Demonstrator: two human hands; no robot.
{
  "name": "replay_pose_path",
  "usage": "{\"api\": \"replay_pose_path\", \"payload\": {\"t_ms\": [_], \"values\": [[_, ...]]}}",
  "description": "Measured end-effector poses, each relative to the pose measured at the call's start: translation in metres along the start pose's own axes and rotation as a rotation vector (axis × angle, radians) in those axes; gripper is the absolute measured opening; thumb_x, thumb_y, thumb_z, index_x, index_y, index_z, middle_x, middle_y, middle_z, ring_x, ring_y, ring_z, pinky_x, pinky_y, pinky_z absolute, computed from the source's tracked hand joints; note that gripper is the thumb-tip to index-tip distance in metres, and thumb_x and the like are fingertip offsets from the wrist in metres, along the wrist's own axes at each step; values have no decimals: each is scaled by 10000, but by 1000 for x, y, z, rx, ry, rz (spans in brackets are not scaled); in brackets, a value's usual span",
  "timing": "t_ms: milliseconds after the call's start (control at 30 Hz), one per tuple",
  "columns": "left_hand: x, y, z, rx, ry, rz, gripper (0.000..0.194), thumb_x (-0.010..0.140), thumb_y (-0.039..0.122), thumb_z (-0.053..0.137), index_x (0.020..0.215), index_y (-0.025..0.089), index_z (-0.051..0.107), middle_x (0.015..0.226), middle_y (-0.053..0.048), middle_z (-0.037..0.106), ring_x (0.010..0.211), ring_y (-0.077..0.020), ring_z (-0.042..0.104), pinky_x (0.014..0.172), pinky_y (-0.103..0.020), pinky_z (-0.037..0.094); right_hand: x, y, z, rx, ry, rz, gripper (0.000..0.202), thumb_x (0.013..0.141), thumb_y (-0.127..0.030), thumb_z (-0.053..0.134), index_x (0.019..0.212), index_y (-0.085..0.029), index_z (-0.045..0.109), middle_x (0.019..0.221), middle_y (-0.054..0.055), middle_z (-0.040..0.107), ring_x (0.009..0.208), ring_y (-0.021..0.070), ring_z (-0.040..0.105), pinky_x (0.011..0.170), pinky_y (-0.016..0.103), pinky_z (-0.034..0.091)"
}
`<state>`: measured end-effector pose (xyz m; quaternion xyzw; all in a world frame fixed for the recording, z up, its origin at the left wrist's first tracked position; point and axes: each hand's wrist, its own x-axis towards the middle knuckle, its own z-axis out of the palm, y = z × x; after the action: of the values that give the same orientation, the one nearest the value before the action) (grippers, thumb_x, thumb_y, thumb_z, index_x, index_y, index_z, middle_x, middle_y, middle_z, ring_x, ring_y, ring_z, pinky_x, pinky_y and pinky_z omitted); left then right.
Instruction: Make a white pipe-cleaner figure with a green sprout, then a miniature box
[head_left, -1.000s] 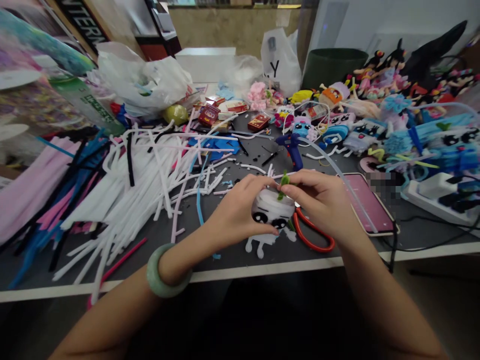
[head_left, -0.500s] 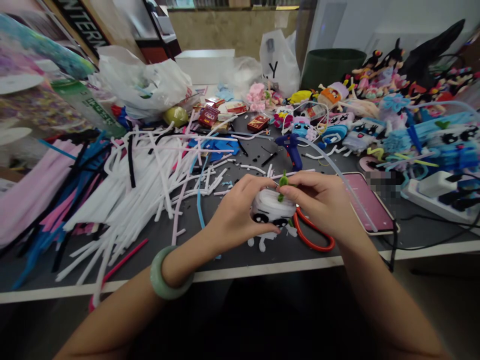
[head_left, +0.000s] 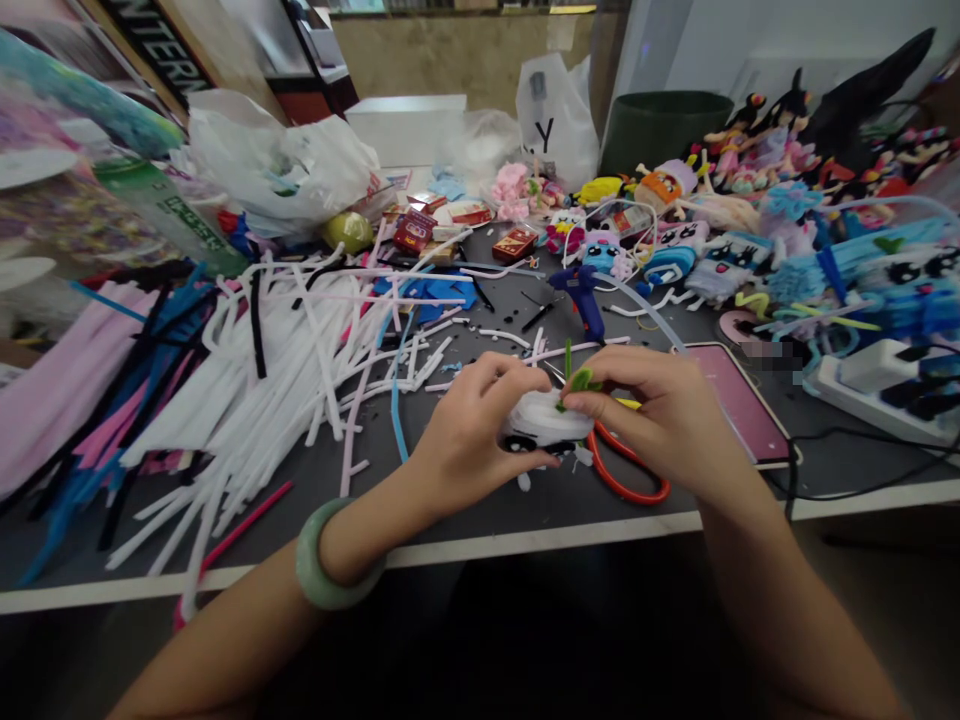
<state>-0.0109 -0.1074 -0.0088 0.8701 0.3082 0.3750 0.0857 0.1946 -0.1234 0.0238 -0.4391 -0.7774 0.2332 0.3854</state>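
My left hand is closed around a white pipe-cleaner doll with black eyes, thumb below and fingers behind. At the doll's top, my right hand pinches a green pipe-cleaner leaf between thumb and forefinger. The leaf's lower tip touches the white top; whether it is fixed there I cannot tell. Under my right hand lie scissors with red-orange handles, their blades partly hidden. A dark blue glue gun rests just beyond the doll.
White pipe cleaners spread over the left side, beside pink ones. A phone and a power strip with cables lie to the right. Finished dolls crowd the back right. Small red boxes lie toward the back.
The doll has tipped so that more of its top faces me and its eyes point lower. My right fingers have turned the green leaf, which now shows broader.
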Motion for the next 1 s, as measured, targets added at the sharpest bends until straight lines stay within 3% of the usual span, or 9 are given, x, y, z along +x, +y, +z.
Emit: {"api": "replay_pose_path", "payload": {"t_ms": [267, 533, 833, 1000], "values": [[-3, 3, 1, 49, 15, 2, 562, 690, 398, 848, 1110, 216, 522, 1025, -54, 626, 930, -196, 613, 795, -301, 508, -2, -5, 1, -54, -38, -14, 159, 889, -196, 646, 732, -198, 619, 737, -6, 634, 694, 131, 566, 632, 268, 401], [-7, 10, 3, 83, 65, 3, 521, 742, 363, 816, 1147, 227, 519, 1046, -54, 641, 972, -196, 626, 846, -307, 517, -5, -2, 7, -159, 39, -176, 113, 906, -208, 629, 793, -217, 625, 770, 12, 648, 766, 157, 590, 683, 289, 425], [-2, 1, 6, 58, 75, -54, 580, 689, 405, 847, 1128, 223, 514, 1026, -56, 629, 939, -203, 625, 790, -313, 516, 4, 1, 5, -56, -9, -38, 167, 920, -241, 599, 761, -205, 633, 772, 6, 654, 742, 144, 581, 692, 277, 419], [1, -3, 2, 26, -18, -140, 640, 666, 374, 852, 1177, 229, 495, 1134, -76, 640, 1038, -244, 622, 828, -342, 497, 8, 9, 5, 33, -44, 35, 195, 933, -287, 562, 810, -193, 682, 806, 22, 657, 751, 150, 576, 690, 277, 418]]}}
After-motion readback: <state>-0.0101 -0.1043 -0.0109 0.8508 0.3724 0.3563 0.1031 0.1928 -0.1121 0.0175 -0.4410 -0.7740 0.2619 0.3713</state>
